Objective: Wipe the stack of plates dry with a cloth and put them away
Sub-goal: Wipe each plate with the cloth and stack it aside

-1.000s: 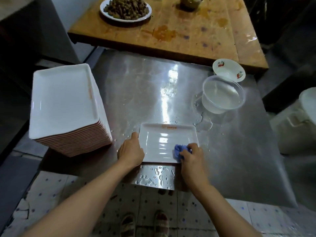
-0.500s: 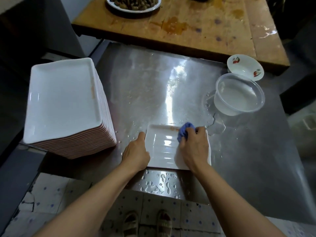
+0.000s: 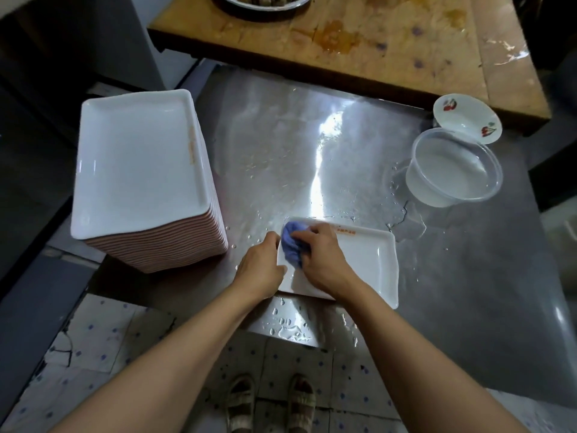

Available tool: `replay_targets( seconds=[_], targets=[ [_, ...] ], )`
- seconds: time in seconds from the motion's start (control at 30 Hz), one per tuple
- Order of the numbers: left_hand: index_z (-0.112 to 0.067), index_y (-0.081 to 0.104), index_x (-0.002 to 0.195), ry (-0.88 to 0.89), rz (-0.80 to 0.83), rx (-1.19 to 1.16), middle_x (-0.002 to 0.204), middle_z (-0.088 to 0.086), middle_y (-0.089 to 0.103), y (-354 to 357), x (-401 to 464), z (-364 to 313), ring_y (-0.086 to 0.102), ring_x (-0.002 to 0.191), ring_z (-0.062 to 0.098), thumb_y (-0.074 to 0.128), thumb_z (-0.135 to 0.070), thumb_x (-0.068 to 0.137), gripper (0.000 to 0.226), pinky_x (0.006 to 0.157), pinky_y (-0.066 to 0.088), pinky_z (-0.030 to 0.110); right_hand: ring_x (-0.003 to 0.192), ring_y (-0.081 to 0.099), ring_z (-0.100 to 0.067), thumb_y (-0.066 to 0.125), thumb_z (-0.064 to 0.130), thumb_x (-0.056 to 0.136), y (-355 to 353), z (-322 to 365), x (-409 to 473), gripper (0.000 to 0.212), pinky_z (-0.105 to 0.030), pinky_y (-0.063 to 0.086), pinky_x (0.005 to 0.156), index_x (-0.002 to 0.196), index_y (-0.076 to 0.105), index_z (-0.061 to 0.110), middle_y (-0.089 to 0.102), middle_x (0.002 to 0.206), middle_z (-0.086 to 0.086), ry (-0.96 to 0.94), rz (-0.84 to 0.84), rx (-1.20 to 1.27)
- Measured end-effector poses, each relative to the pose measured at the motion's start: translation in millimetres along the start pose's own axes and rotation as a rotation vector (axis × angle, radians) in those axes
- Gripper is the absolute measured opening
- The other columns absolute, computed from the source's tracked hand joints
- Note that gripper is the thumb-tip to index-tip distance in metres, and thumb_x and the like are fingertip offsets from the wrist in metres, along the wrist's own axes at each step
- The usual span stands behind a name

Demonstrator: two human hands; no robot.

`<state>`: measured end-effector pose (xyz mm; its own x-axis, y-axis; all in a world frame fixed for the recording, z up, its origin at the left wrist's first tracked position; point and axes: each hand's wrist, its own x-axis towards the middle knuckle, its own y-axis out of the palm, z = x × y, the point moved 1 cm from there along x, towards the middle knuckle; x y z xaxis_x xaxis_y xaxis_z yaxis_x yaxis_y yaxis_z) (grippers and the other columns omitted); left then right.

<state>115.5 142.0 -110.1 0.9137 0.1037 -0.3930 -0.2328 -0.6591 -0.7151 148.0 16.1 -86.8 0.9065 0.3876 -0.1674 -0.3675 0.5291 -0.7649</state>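
A single white rectangular plate (image 3: 368,264) lies on the wet steel table (image 3: 281,145) near its front edge. My right hand (image 3: 321,257) presses a blue cloth (image 3: 292,245) onto the plate's left part. My left hand (image 3: 260,267) grips the plate's left rim and holds it still. A tall stack of white rectangular plates (image 3: 140,170) stands at the table's left side, a short gap from my left hand.
A clear plastic tub of water (image 3: 452,170) and a small white bowl with red fruit print (image 3: 466,118) sit at the right. Behind is a stained wooden table (image 3: 359,35) with a dish of food (image 3: 262,1). Water drops dot the steel near the front edge.
My right hand has swept the cloth from the plate's near right corner up and across to its left part. My left hand stays on the left rim.
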Motion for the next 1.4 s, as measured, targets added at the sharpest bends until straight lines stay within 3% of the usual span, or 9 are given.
replay_targets(
  seconds=[0.17,0.27,0.6,0.77,0.9,1.0,1.17,1.3,1.4],
  targets=[
    [-0.015,0.058,0.117,-0.014,0.015,-0.215,0.114,0.007,0.065,-5,-2,4,0.059,0.101,0.026,0.049,-0.006,0.086,0.033,0.079,0.044,0.029,0.103,0.041,-0.023,0.056,0.004,0.086,4,-2,-27,0.032,-0.009,0.024,0.069,0.114,0.068,0.016,0.049,0.105,-0.009,-0.066,0.135,-0.05],
    [-0.014,0.061,0.118,-0.01,-0.007,-0.226,0.119,0.007,0.065,-6,-2,3,0.059,0.105,0.024,0.043,0.0,0.083,0.041,0.085,0.045,0.028,0.108,0.041,-0.025,0.057,0.01,0.088,8,-2,-39,0.032,-0.018,0.029,0.08,0.117,0.066,0.021,0.049,0.116,-0.008,-0.072,0.133,-0.128],
    [-0.018,0.059,0.107,-0.085,-0.149,0.124,0.11,0.007,0.065,3,-4,-20,0.059,0.101,0.031,0.055,-0.011,0.079,0.029,0.073,0.044,0.031,0.112,0.041,-0.025,0.059,0.018,0.084,-3,-14,-72,0.039,-0.027,0.02,0.081,0.122,0.06,0.027,0.045,0.128,-0.003,-0.038,-0.019,-0.377],
    [-0.014,0.058,0.112,-0.112,-0.138,0.201,0.111,0.011,0.064,2,-5,-28,0.057,0.105,0.035,0.053,-0.007,0.075,0.038,0.075,0.043,0.035,0.118,0.04,-0.023,0.057,0.022,0.089,-31,-59,-105,0.034,-0.034,0.027,0.098,0.122,0.059,0.024,0.044,0.132,-0.003,0.09,-0.093,-0.485],
    [-0.014,0.057,0.114,-0.105,-0.125,0.21,0.113,0.011,0.063,1,-8,-31,0.056,0.106,0.035,0.051,-0.005,0.076,0.04,0.076,0.043,0.035,0.098,0.052,-0.023,0.05,0.017,0.092,-45,-76,-111,0.015,-0.04,0.046,0.087,0.103,0.06,0.012,0.056,0.115,-0.01,0.225,-0.203,-0.274],
    [-0.014,0.054,0.115,-0.083,-0.115,0.211,0.113,0.01,0.063,2,-9,-28,0.056,0.104,0.034,0.05,-0.005,0.079,0.037,0.073,0.039,0.033,0.098,0.05,-0.026,0.052,0.008,0.089,-37,-76,-100,0.02,-0.031,0.043,0.076,0.107,0.06,0.005,0.052,0.112,-0.011,0.199,-0.227,-0.314],
    [-0.015,0.052,0.115,-0.081,-0.095,0.223,0.114,0.008,0.063,1,-6,-27,0.056,0.105,0.033,0.05,-0.007,0.08,0.036,0.075,0.04,0.033,0.09,0.048,-0.007,0.041,0.022,0.095,-44,-73,-69,0.021,-0.035,0.043,0.081,0.11,0.057,0.019,0.048,0.108,-0.002,0.263,-0.384,-0.199],
    [-0.015,0.05,0.117,-0.089,-0.096,0.224,0.115,0.009,0.062,1,-6,-28,0.055,0.106,0.032,0.051,-0.009,0.081,0.037,0.075,0.04,0.034,0.111,0.045,-0.028,0.045,0.016,0.092,-43,-66,-51,0.036,-0.035,0.04,0.082,0.127,0.049,0.015,0.045,0.124,-0.009,0.212,-0.29,-0.283],
    [-0.014,0.049,0.115,-0.096,-0.086,0.225,0.115,0.011,0.061,2,-6,-30,0.055,0.106,0.035,0.051,-0.007,0.08,0.036,0.077,0.041,0.036,0.113,0.043,-0.03,0.045,0.008,0.09,-36,-66,-47,0.037,-0.036,0.041,0.087,0.127,0.048,0.013,0.042,0.126,-0.011,0.24,-0.249,-0.185]
  ],
)
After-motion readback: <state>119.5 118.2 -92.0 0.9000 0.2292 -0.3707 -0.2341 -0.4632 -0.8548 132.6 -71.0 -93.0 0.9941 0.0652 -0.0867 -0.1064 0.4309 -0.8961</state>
